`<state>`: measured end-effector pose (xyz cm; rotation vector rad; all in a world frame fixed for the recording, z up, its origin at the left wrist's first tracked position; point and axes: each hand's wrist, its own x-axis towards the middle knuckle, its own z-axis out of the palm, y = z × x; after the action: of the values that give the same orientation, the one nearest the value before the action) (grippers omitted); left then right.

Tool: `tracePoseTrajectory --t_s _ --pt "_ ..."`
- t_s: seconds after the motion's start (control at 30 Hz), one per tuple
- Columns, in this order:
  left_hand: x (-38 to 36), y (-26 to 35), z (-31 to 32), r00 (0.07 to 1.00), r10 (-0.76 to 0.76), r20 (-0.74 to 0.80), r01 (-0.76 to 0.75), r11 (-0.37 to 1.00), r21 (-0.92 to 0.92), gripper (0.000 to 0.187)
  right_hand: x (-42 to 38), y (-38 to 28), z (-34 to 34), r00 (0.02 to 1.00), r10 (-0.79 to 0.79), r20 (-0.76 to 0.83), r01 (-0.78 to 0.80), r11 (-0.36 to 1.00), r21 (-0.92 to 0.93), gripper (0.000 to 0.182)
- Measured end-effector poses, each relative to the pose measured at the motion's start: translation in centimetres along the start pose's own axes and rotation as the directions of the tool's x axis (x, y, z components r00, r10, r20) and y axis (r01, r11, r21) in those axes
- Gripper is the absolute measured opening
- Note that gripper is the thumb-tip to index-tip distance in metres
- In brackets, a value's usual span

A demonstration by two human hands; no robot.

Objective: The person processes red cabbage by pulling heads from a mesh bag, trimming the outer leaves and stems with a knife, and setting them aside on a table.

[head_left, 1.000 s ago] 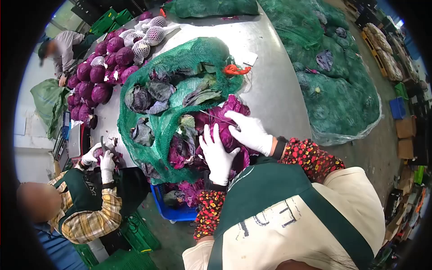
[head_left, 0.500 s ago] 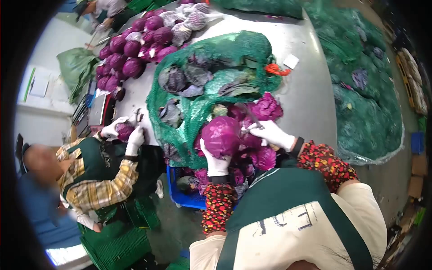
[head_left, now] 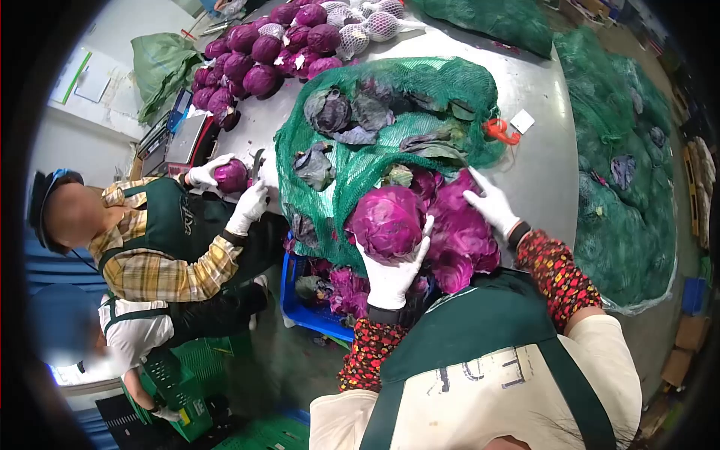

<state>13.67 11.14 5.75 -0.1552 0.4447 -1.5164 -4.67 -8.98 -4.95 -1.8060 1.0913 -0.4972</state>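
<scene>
Cabbage [head_left: 385, 220], red, trimmed round, sits at near edge of steel table [head_left: 544, 161], against the green net sack [head_left: 390, 127]. Left hand [head_left: 392, 274], white-gloved, cups it from below, fingers curled up round its near side, thumb raised along its right flank. Right hand [head_left: 491, 204], also gloved, lies on loose purple leaves [head_left: 465, 236] just right of the cabbage, fingers spread flat; whether it holds anything cannot be told. Sack lies open-mouthed, holding untrimmed heads with grey-green outer leaves. Blue crate [head_left: 311, 315] under table edge holds purple trimmings. Far end of table: pile of trimmed cabbages [head_left: 259, 56], some in white mesh sleeves. At left, co-worker in plaid shirt holds a small cabbage [head_left: 231, 176] and knife [head_left: 256, 163].
</scene>
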Motion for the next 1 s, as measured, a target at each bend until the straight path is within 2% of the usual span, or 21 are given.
tracePoseTrajectory --t_s 0.03,0.1,0.17,0.2,0.3,0.37,0.43,0.5,0.53,0.57,0.6,0.63,0.7,0.73,0.77,0.8,0.83,0.87,0.9,0.93,1.0 --pt "0.0 0.0 0.2 0.999 0.038 -0.022 -0.037 0.998 0.042 0.083 -0.5 0.4 2.1 0.996 -0.086 -0.003 0.086 0.995 0.042 0.065" --pt "-0.1 -0.1 0.3 0.996 0.077 -0.049 -0.072 0.993 0.089 0.084 -2.6 -3.6 4.9 0.988 -0.051 0.143 0.033 0.992 0.124 0.058" --pt "-0.1 0.0 0.8 0.992 0.103 -0.077 -0.101 0.994 0.030 0.086 -3.9 -6.8 6.9 0.950 -0.101 0.295 0.079 0.993 0.084 0.048" --pt "-0.1 0.0 1.2 0.990 0.112 -0.085 -0.112 0.994 0.013 0.088 -3.8 -6.8 8.2 0.952 -0.161 0.259 0.151 0.987 0.057 0.045" --pt "-0.9 -0.3 2.0 0.985 0.130 -0.112 -0.128 0.991 0.022 0.086 -3.1 -5.5 9.7 0.970 -0.150 0.194 0.059 0.912 0.407 0.040" --pt "-1.3 -0.4 1.9 0.995 0.097 -0.035 -0.092 0.990 0.111 0.088 -2.7 -12.0 3.9 0.961 -0.010 0.276 -0.120 0.885 0.450 0.047" --pt "-1.5 -0.3 1.3 0.996 0.073 -0.054 -0.067 0.991 0.113 0.091 -3.0 -12.9 1.1 0.886 -0.132 0.445 -0.141 0.837 0.529 0.060" --pt "-1.2 -0.2 0.1 0.994 0.028 -0.103 -0.007 0.981 0.193 0.091 -3.6 -13.9 -1.3 0.793 -0.240 0.560 -0.173 0.793 0.584 0.068" --pt "-0.9 -0.4 -0.5 0.971 0.071 -0.227 0.018 0.930 0.367 0.087 -4.3 -14.4 -1.5 0.797 -0.259 0.546 -0.161 0.780 0.604 0.070" --pt "-0.7 -0.6 -0.9 0.972 0.045 -0.229 0.041 0.932 0.359 0.087 -5.0 -14.6 -1.7 0.821 -0.248 0.513 -0.156 0.768 0.621 0.072" --pt "-0.4 -0.7 -1.2 0.973 0.053 -0.224 0.056 0.890 0.452 0.083 -5.6 -14.8 -2.1 0.842 -0.228 0.489 -0.164 0.756 0.634 0.074" --pt "0.2 -1.0 -1.7 0.972 0.126 -0.200 0.004 0.836 0.549 0.077 -6.1 -14.6 -2.7 0.853 -0.190 0.486 -0.199 0.742 0.640 0.074" --pt "1.5 -1.6 -2.8 0.952 0.270 -0.147 -0.083 0.686 0.723 0.065 -6.8 -11.5 -2.2 0.913 -0.047 0.405 -0.145 0.890 0.432 0.067" --pt "2.4 -1.4 -3.6 0.929 0.361 -0.077 -0.135 0.527 0.839 0.065 -7.1 -10.4 -1.5 0.933 0.014 0.359 -0.161 0.910 0.383 0.058" --pt "2.9 -1.4 -4.4 0.900 0.436 0.008 -0.175 0.344 0.922 0.065 -7.4 -9.6 -1.4 0.921 0.139 0.365 -0.280 0.887 0.368 0.049" --pt "2.5 -3.5 -2.8 0.878 0.478 0.022 -0.138 0.208 0.968 0.061 -7.7 -9.1 -1.4 0.893 0.262 0.365 -0.394 0.846 0.358 0.047" --pt "3.0 -3.7 -3.6 0.898 0.436 0.059 -0.169 0.219 0.961 0.071 -7.2 -6.2 -0.2 0.907 0.261 0.330 -0.389 0.818 0.424 0.049" --pt "3.5 -3.2 -5.1 0.901 0.428 0.076 -0.072 -0.026 0.997 0.081 -6.8 -3.3 0.9 0.920 0.260 0.293 -0.378 0.787 0.487 0.052" --pt "3.8 -2.3 -7.0 0.906 0.413 0.093 0.026 -0.274 0.961 0.090 -6.4 -2.2 1.0 0.913 0.263 0.312 -0.391 0.783 0.484 0.055" --pt "3.8 -1.7 -7.5 0.917 0.321 0.237 0.003 -0.599 0.801 0.106 -6.1 -1.2 1.0 0.909 0.270 0.317 -0.400 0.778 0.485 0.057" --pt "4.2 -1.9 -7.4 0.894 0.225 0.389 -0.099 -0.745 0.660 0.109 -5.4 0.6 1.1 0.888 0.294 0.354 -0.440 0.767 0.466 0.062"
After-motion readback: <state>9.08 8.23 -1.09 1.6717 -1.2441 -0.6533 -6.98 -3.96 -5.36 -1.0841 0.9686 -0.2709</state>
